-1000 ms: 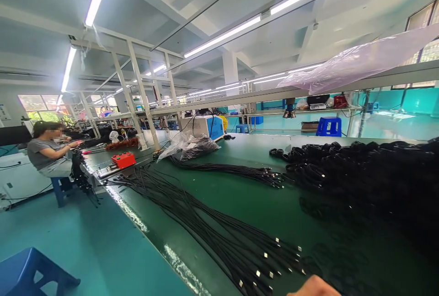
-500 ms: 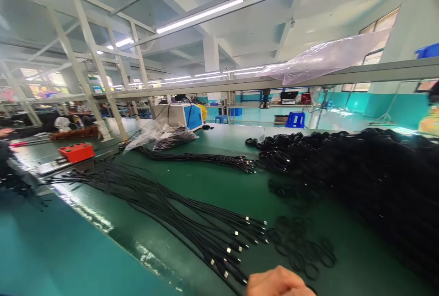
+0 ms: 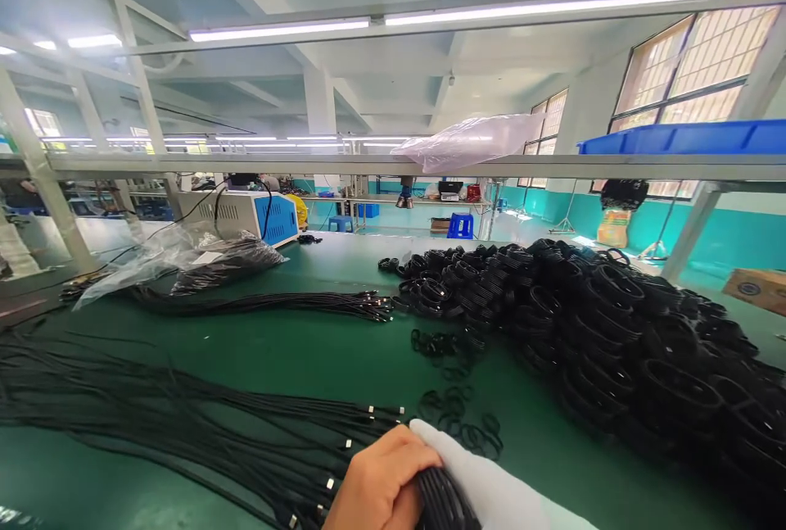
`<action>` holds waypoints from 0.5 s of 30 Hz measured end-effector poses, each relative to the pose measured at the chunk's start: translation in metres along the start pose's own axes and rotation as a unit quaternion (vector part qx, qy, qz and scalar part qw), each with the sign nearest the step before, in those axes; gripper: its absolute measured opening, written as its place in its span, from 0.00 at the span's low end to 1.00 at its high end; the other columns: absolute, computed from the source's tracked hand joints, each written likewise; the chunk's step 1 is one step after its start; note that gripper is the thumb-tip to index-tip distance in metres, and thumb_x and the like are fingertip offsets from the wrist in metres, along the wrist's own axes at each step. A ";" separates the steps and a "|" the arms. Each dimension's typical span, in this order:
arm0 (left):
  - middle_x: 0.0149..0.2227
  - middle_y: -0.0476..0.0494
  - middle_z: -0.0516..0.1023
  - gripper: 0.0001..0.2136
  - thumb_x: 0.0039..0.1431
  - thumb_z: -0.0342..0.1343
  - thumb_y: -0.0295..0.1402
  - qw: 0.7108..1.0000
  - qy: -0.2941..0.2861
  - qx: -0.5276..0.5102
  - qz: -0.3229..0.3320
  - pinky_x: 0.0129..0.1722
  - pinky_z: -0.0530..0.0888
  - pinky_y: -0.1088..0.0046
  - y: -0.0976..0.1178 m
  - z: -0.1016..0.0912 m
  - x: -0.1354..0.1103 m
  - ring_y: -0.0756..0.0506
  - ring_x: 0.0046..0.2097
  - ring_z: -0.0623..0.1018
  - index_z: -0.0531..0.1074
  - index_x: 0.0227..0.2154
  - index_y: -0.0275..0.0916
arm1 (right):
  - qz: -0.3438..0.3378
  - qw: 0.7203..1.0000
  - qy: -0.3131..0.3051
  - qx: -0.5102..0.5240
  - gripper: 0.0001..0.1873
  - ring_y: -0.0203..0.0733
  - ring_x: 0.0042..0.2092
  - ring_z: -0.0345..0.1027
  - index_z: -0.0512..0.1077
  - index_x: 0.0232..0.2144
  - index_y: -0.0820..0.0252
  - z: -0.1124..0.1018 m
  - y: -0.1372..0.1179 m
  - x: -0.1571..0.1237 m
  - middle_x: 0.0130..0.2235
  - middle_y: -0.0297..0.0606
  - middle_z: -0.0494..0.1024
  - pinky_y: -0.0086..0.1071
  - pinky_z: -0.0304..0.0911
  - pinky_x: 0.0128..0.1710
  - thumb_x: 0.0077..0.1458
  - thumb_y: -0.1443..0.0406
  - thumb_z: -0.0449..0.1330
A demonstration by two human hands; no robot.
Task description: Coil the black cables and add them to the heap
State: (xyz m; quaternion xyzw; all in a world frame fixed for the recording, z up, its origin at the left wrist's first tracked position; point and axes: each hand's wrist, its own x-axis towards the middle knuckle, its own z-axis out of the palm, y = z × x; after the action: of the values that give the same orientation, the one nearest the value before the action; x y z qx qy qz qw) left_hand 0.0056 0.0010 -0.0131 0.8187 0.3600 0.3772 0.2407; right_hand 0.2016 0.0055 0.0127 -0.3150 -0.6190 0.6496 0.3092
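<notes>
Green worktop (image 3: 295,358) fills the lower part of the head view, its surface glossy at the near left. Across its left side, a spread of black cables (image 3: 202,423) runs toward the middle, with small pale metal connectors at the right-hand ends. Behind lies a narrower cable bundle (image 3: 276,303), its far-left end beside a clear bag (image 3: 233,260) of dark contents, which sits in front of a white-and-blue machine (image 3: 246,215). A large heap of coiled black cables (image 3: 583,317) takes up the right, and small black rings (image 3: 470,423) lie loose between it and the spread. A long shelf (image 3: 295,165) crosses above, bearing crumpled plastic sheeting (image 3: 472,141) and a blue tray (image 3: 688,139). Beyond are a blue stool (image 3: 460,225), barred windows (image 3: 693,71) and ceiling tube lights (image 3: 546,6).

At the bottom centre, the bare left hand (image 3: 374,477) is knuckles-up, fingers curled round a black coil (image 3: 445,497) just right of the connector ends. Against the coil's right side slants what appears to be the right hand (image 3: 485,477), covered in white; whether its fingers grip cannot be told.
</notes>
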 end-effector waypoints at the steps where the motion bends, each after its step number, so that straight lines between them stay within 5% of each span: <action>1: 0.33 0.46 0.75 0.15 0.54 0.43 0.19 1.000 -0.001 -0.002 -0.005 0.36 0.69 0.81 -0.001 -0.002 0.002 0.50 0.35 0.74 0.73 0.33 0.39 | -0.001 1.000 -0.019 0.010 0.18 0.45 0.47 0.67 0.65 0.49 0.61 0.002 0.002 0.007 0.50 0.43 0.68 0.45 0.66 0.45 0.59 0.59 0.56; 6: 0.31 0.46 0.75 0.13 0.57 0.43 0.24 0.998 0.027 0.000 -0.048 0.39 0.69 0.78 -0.004 -0.005 0.008 0.48 0.36 0.74 0.73 0.31 0.39 | 0.000 0.993 -0.102 0.064 0.17 0.43 0.45 0.68 0.65 0.49 0.62 0.005 0.015 0.028 0.48 0.42 0.69 0.42 0.67 0.42 0.59 0.60 0.56; 9: 0.36 0.47 0.74 0.14 0.54 0.45 0.23 0.992 0.057 0.022 -0.113 0.38 0.69 0.77 0.001 -0.005 0.011 0.49 0.35 0.73 0.73 0.38 0.41 | 0.009 0.986 -0.129 0.105 0.16 0.42 0.43 0.68 0.66 0.48 0.62 0.003 0.029 0.037 0.47 0.41 0.71 0.41 0.68 0.41 0.59 0.60 0.56; 15: 0.30 0.52 0.75 0.12 0.52 0.48 0.24 0.966 0.022 0.075 -0.248 0.34 0.65 0.77 0.007 -0.006 0.020 0.49 0.33 0.73 0.72 0.37 0.44 | 0.041 0.973 -0.140 0.178 0.27 0.43 0.37 0.72 0.69 0.44 0.70 -0.001 0.054 0.051 0.38 0.46 0.75 0.32 0.69 0.32 0.47 0.55 0.64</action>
State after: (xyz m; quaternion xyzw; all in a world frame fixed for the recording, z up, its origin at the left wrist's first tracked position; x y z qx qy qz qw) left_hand 0.0129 0.0127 0.0039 0.7110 0.5843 0.2956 0.2564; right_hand 0.1702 0.0441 -0.0429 -0.1861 -0.5175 0.7988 0.2441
